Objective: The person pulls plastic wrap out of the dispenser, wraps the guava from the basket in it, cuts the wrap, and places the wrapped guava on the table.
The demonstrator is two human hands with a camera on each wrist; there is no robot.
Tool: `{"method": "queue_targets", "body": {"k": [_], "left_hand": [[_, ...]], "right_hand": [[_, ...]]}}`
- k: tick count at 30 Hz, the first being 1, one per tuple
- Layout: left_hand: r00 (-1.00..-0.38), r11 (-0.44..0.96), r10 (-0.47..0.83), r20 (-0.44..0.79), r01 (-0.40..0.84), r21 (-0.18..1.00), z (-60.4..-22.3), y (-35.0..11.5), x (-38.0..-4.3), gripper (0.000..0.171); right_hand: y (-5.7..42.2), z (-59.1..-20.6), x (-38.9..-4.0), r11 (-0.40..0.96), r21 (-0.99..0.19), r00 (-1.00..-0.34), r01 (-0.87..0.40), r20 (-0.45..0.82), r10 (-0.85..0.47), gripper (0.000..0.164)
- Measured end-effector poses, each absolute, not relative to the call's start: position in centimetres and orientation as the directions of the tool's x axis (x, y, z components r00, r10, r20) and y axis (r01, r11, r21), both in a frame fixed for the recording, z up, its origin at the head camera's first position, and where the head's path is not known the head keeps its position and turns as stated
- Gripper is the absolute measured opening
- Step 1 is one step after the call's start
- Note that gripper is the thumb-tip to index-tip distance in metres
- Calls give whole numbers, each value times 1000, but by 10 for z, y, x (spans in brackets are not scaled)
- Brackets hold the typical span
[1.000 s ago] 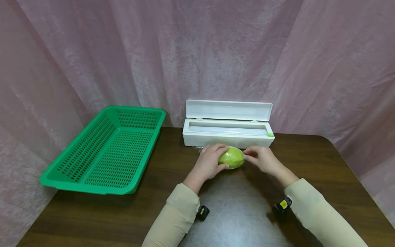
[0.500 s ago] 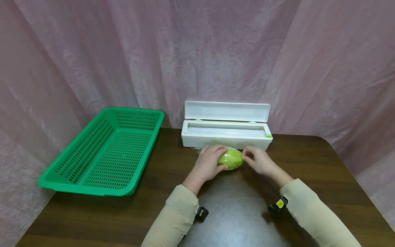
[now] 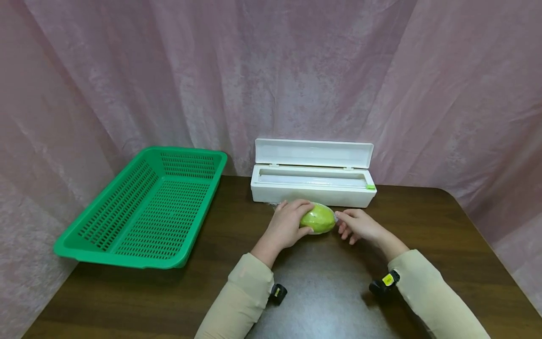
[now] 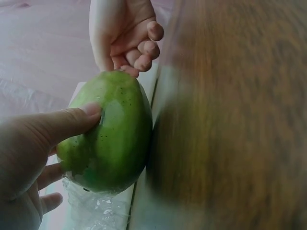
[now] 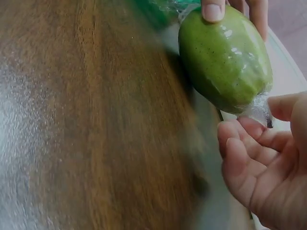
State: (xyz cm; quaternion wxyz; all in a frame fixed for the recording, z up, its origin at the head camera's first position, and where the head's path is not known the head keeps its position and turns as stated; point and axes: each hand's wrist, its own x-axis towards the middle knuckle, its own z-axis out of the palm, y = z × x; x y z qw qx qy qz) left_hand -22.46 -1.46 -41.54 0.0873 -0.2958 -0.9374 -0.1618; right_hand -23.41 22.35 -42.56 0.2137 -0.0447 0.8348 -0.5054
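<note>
A green papaya (image 3: 317,219), wrapped in clear plastic film, is in front of the white box in the head view. My left hand (image 3: 289,222) grips its left end, the thumb on the near side and the fingers over the top. At the right end the film gathers into a twisted tail (image 5: 259,110). My right hand (image 3: 359,225) pinches that tail between thumb and index finger, while its other fingers curl loosely below, as the right wrist view shows. More loose film (image 4: 98,206) sticks out at the papaya's other end, beside the left fingers.
Just behind the papaya stands a white cling film dispenser (image 3: 311,195), its lid raised, a roll inside and a green slider at its right end. A green perforated basket (image 3: 120,258) sits at the left of the brown wooden table (image 3: 423,226). Pink curtains (image 3: 313,70) hang behind.
My right hand has turned at the papaya's right end, so its lower fingers now hang down and show. The left hand and the papaya have stayed almost in place.
</note>
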Motion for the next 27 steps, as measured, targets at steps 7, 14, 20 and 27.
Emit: {"method": "queue_targets", "body": {"k": [7,14,20,27], "left_hand": [[-810,770,525,260,582,260,-415,-14,-224,62],[-809,770,528,258,584,256,-414,-14,-224,63],[-808,769,529,257,585,256,-414,-14,-224,63],[-813,775,526,252,579,251,-413,-15,-223,63]], "right_hand": [[222,-429,-237,428,-873,-816,234,-416,-402,45],[222,-432,-238,281,-919,-825,276,-377,-422,31],[218,-437,-239,262,-948,-888,179,-270,-371,32],[213,-432,-230,653,-728,-957,-206,10,-291,22]]}}
